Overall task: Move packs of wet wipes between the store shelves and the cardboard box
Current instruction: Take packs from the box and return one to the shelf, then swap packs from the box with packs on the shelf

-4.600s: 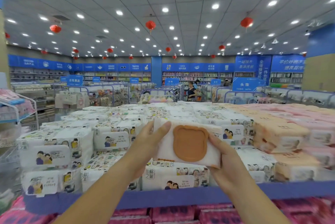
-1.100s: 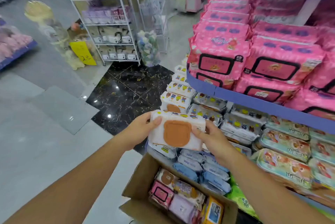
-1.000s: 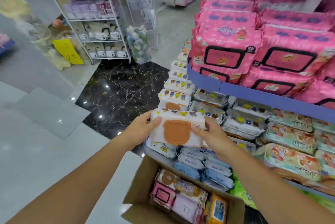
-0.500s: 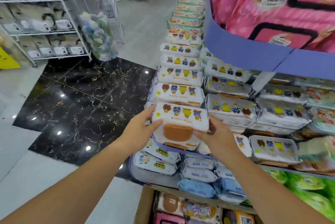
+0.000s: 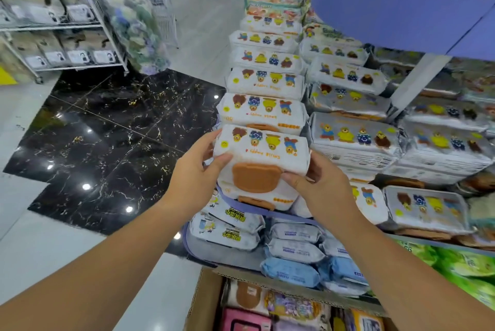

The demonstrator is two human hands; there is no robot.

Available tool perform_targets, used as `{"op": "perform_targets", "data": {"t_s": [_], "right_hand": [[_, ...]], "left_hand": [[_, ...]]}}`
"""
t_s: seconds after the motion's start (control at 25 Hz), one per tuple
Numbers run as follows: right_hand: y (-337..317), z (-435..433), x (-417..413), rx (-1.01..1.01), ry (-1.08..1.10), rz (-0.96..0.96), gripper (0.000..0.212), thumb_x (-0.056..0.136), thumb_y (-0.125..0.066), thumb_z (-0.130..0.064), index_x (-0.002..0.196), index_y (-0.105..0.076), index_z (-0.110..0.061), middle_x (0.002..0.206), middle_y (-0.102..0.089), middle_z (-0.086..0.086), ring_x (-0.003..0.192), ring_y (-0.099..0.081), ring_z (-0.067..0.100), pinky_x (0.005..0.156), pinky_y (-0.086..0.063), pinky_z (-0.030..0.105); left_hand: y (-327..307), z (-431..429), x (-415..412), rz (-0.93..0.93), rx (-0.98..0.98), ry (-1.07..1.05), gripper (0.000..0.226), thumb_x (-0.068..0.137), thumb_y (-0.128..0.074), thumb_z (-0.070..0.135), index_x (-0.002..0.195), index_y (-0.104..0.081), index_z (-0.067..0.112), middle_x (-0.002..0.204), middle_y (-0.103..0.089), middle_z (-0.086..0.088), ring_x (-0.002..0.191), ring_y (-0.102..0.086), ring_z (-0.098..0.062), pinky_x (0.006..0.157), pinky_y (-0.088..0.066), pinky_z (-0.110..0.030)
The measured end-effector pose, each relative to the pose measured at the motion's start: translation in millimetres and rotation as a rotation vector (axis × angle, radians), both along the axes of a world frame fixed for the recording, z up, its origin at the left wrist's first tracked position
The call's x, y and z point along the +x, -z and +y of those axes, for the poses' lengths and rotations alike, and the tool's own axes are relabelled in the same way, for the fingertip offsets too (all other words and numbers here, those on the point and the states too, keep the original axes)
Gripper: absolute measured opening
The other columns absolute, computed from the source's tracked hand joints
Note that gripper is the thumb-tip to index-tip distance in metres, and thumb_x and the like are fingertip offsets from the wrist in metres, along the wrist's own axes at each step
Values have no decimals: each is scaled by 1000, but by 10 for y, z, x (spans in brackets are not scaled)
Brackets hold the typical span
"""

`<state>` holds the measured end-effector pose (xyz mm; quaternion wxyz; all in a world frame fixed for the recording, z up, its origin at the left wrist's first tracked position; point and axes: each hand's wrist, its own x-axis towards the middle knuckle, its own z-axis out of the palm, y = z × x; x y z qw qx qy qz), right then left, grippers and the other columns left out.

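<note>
Pack of wet wipes [image 5: 261,150], white with four cartoon bears along its top and a brown bear-shaped lid [image 5: 255,176] on the face turned to the camera, is at the middle of the view, held between both hands. Left hand [image 5: 197,174] grips its end at 9 o'clock, with the thumb laid across the front beside the lid and the fingers curled over the far edge. Right hand [image 5: 322,188] grips the end at 3 o'clock, its thumb tip touching the lid's edge and its fingers wrapped round the side.

Directly at 6 o'clock lies a matching pack [image 5: 257,198], at the front of the middle shelf [image 5: 267,212]. Whether the held pack touches it cannot be told. From there a row of bear packs [image 5: 263,110] runs away toward 12 o'clock, and a second row [image 5: 351,135] lies beside it at 2 o'clock. A blue upper shelf [image 5: 388,9] overhangs at 1 o'clock.

Further down at 6 o'clock, pale blue packs [image 5: 290,271] are stacked on a lower shelf. An open cardboard box [image 5: 205,301] stands at the bottom edge, holding a brown-lidded pack [image 5: 247,294] and a pink pack [image 5: 242,320] among others. Green packs [image 5: 455,269] show at 4 o'clock.

Glossy black marble floor [image 5: 120,143] spreads at 9 o'clock, and a white wire rack [image 5: 85,25] of goods stands at 10 o'clock.
</note>
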<state>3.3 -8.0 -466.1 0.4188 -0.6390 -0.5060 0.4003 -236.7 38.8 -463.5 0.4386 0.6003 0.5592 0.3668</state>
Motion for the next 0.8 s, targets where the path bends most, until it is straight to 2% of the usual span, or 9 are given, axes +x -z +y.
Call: {"op": "perform_targets", "data": {"t_s": [0.12, 0.24, 0.32, 0.44, 0.56, 0.64, 0.68, 0.72, 0.8], "right_hand": [[-62, -34, 7, -21, 0, -51, 51, 84, -78, -28, 130, -58, -35, 116, -67, -20, 108, -62, -2, 92, -52, 24], [-97, -175, 48, -101, 53, -137, 63, 89, -71, -40, 145, -46, -27, 121, -63, -8, 111, -58, 8, 96, -51, 32], [-76, -376, 102, -164, 25, -159, 61, 92, -65, -42, 146, -44, -23, 131, -58, -5, 117, -52, 8, 102, -47, 36], [2, -825, 217, -201, -73, -151, 59, 94, -60, -46, 146, -42, -27, 142, -48, -11, 128, -46, 5, 107, -43, 34], [172, -1399, 347, -274, -153, -184, 54, 96, -52, -52, 145, -43, -33, 142, -46, -16, 129, -46, 6, 109, -42, 36], [326, -1785, 410, -361, -177, -182, 56, 94, -46, -57, 145, -43, -35, 142, -45, -19, 130, -45, 4, 111, -40, 36], [419, -1965, 430, -398, -174, -180, 59, 91, -43, -61, 144, -44, -35, 143, -46, -19, 131, -45, 3, 112, -40, 37], [514, -2134, 448, -426, -170, -171, 62, 89, -40, -64, 144, -45, -35, 143, -48, -18, 132, -45, 3, 112, -40, 37], [708, -2433, 487, -484, -173, -166, 67, 85, -37, -68, 144, -46, -36, 141, -49, -17, 132, -46, 4, 111, -41, 38]], "left_hand": [[-81, -74, 26, 63, -76, -49, 47, 98, -65, 25, 142, -50, 31, 129, -63, 16, 115, -61, -2, 89, -51, -23], [-110, -292, 87, 66, -206, -120, 57, 96, -68, 26, 147, -42, 27, 136, -54, 9, 117, -60, -12, 78, -49, -22], [-80, -555, 146, 87, -287, -121, 57, 95, -69, 29, 144, -40, 31, 136, -49, 11, 122, -56, -13, 84, -47, -27], [56, -1024, 226, 171, -370, -62, 56, 96, -65, 40, 147, -45, 30, 145, -46, 14, 132, -47, -10, 107, -42, -35], [181, -1545, 364, 179, -457, -26, 42, 100, -57, 41, 141, -55, 30, 136, -52, 16, 128, -49, 1, 104, -36, -20], [297, -1867, 468, 184, -530, 15, 26, 103, -51, 37, 128, -57, 36, 117, -57, 26, 104, -54, 22, 87, -36, -2], [384, -2019, 494, 197, -572, 36, 23, 105, -49, 37, 126, -56, 41, 111, -56, 30, 96, -53, 26, 82, -38, 0], [483, -2160, 509, 206, -610, 55, 21, 105, -48, 38, 124, -56, 44, 110, -57, 32, 96, -54, 25, 87, -40, -2], [727, -2398, 524, 229, -680, 94, 28, 104, -47, 43, 129, -59, 40, 124, -62, 24, 116, -56, 10, 106, -42, -20]]}}
